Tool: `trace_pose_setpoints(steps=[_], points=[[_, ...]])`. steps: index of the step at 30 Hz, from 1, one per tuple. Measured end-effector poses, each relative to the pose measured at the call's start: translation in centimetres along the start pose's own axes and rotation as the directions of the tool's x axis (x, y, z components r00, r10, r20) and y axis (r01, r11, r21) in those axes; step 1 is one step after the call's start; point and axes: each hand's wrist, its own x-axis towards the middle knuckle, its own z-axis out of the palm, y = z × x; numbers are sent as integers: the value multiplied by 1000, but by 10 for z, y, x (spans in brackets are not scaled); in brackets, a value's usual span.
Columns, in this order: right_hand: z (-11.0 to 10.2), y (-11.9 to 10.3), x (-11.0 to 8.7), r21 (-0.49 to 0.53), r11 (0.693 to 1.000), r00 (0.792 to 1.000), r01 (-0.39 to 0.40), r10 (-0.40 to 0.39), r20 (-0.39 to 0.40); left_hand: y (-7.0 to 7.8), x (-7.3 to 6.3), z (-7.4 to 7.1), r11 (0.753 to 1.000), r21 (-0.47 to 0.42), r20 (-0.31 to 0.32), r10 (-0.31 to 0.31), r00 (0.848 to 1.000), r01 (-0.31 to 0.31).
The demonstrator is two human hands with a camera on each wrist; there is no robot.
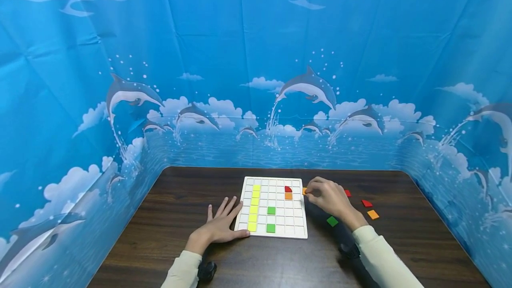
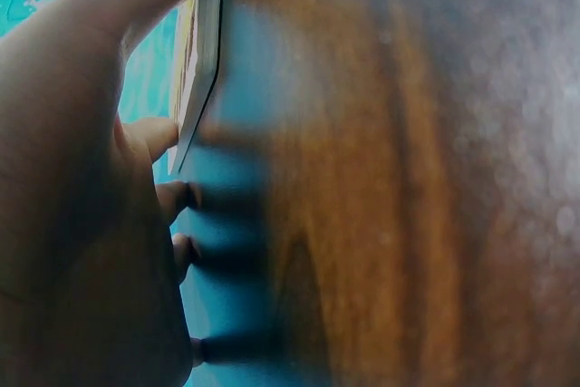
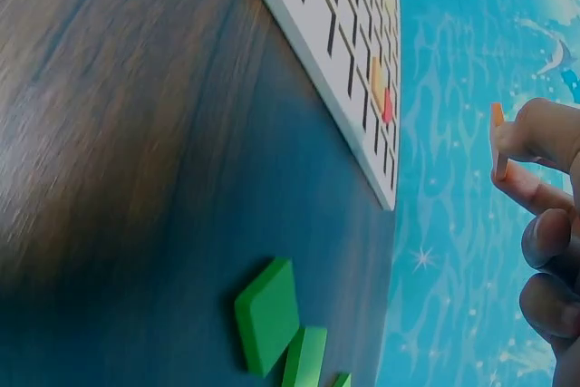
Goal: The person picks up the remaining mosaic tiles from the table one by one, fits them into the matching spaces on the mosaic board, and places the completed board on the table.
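A white gridded board (image 1: 281, 230) lies on the table. In it sit a column of yellow tiles (image 1: 254, 209), two green tiles (image 1: 271, 210), an orange square tile (image 1: 288, 196) and, directly above that, a red tile (image 1: 288, 189) with one rounded corner. My left hand (image 1: 220, 227) is spread at the board's left side, thumb at the near left corner and fingertips along the edge. Between thumb and forefinger my right hand (image 1: 331, 198) pinches an orange tile (image 3: 497, 140), raised just off the board's right edge. The right wrist view shows that tile nearly edge-on.
Loose tiles lie right of the board: a green tile (image 1: 332, 221), a red tile (image 1: 366, 203), an orange tile (image 1: 373, 214) and another red piece (image 1: 347, 193) partly behind the right hand. Blue dolphin-print curtain (image 1: 256, 146) surrounds the dark wooden table (image 1: 168, 217).
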Motion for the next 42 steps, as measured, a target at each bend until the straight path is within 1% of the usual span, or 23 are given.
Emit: trace_pose_setpoints(steps=[4,11,18,22,29,33,38,42], points=[[3,-6,5,19,999,1000,25,-25,-3,3,-2,-2,1000,14,14,-18,1000,18],[9,-15,13,41,998,999,49,-50,13,6,-3,-4,1000,13,1,-1,1000,1],[16,-19,21,46,997,997,66,-68,31,11,-4,-9,998,42,32,-41,999,40],[22,-21,26,53,996,996,70,-72,46,14,-6,-10,997,61,35,-53,998,51],[31,-25,33,51,995,995,83,-85,49,-6,6,6,999,37,2,-36,999,36],[35,-28,38,63,993,993,95,-99,62,-9,8,7,998,51,-2,-35,999,35],[41,-31,45,66,994,992,86,-92,91,-9,9,7,998,53,-2,-33,999,33],[47,-32,50,57,995,990,83,-89,108,-6,6,5,998,56,9,-38,999,37]])
